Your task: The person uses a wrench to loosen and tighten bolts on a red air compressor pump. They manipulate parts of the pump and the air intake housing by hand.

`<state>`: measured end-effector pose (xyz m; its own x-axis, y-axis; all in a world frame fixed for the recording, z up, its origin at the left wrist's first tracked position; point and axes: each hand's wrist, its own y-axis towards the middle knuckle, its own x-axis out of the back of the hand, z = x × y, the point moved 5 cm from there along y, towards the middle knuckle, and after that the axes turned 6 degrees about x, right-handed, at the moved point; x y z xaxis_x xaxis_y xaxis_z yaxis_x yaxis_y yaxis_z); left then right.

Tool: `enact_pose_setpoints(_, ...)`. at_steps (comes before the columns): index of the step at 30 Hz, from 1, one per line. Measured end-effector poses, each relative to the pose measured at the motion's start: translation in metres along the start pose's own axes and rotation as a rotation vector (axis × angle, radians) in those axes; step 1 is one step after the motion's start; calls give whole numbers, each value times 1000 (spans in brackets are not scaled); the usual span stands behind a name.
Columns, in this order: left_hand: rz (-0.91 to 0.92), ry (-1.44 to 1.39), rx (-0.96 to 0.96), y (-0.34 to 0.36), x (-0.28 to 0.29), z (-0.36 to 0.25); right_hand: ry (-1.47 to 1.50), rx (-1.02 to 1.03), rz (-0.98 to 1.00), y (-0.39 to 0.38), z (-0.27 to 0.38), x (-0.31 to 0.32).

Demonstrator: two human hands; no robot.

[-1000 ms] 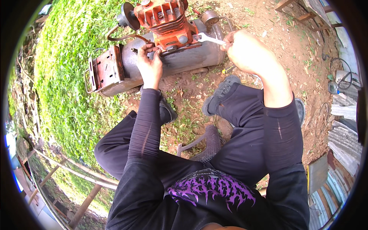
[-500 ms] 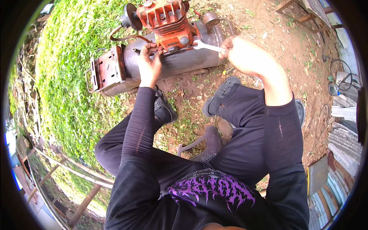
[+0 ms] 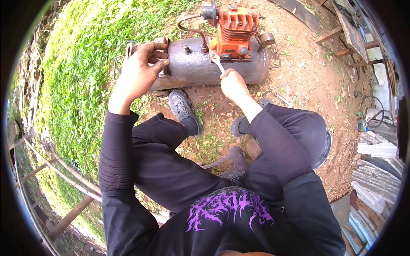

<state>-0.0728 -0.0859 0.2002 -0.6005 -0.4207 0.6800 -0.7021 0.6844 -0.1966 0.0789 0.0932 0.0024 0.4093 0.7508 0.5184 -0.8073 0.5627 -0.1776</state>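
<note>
An orange-red finned compressor pump (image 3: 235, 32) is mounted on a grey cylindrical tank (image 3: 192, 70) lying on the ground before me. In my right hand (image 3: 235, 84) is a combination wrench (image 3: 219, 65), its open-jaw head at the left front corner of the pump's base. Whether the jaw grips a bolt there is too small to tell. My left hand (image 3: 139, 70) is at the reddish mounting bracket (image 3: 164, 57) on the tank's left end. Its fingers are stretched and the thumb stands apart, and they appear to rest against the bracket's edge. The hand hides most of the bracket.
A curved copper-coloured pipe (image 3: 184, 26) rises from the tank beside the pump. A pressure gauge (image 3: 267, 39) sits at the right end. Several tools (image 3: 285, 94) lie on the dirt near my right knee. A wooden bench (image 3: 350, 32) and corrugated sheets (image 3: 376, 179) are at the right.
My left hand has left the pump's base and moved left to the bracket. My right hand has brought the wrench from the base's right side to its left front corner. The view has shifted.
</note>
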Motion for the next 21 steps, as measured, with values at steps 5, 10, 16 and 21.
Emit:
enact_pose_setpoints(5, 112, 291, 98, -19, 1, 35, 57, -90, -52, 15, -20, -19)
enact_pose_setpoints(10, 68, 256, 95, -13, 17, 64, 593, -367, 1, 2, 10, -50)
enact_pose_setpoints(16, 92, 220, 72, -13, 19, 72, 1105, -588, -81, 4, 35, -102)
enact_pose_setpoints(21, 165, 196, 146, -18, 18, 75, 1216, -678, 87, 12, 68, -102)
